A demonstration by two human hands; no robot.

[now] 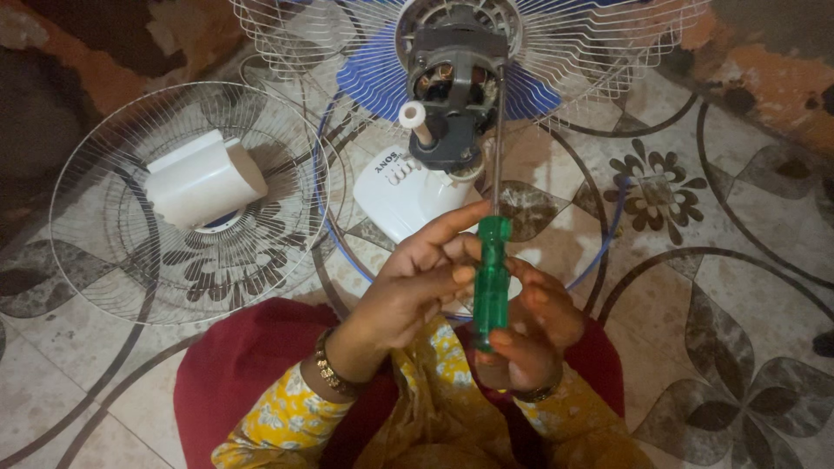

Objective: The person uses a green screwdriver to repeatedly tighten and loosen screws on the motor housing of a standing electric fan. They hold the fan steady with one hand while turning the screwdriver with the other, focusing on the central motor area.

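Both my hands hold a screwdriver with a green translucent handle (492,278). My left hand (415,287) wraps the handle's upper part with the index finger stretched across it. My right hand (532,334) grips the handle's lower end. The long metal shaft (498,139) runs up to the exposed grey fan motor (456,74), its tip at the motor's right side. The motor sits behind a blue fan blade (373,82) inside a white wire rear guard (608,43). A white knob (413,117) sticks out of the motor's lower left.
A loose white wire guard (113,252) lies on the patterned tile floor at left, with a white plastic motor cover (204,178) resting on it. The fan's white base (408,195) lies under the motor. A blue cord (608,234) curves across the floor. My red and yellow clothing fills the bottom.
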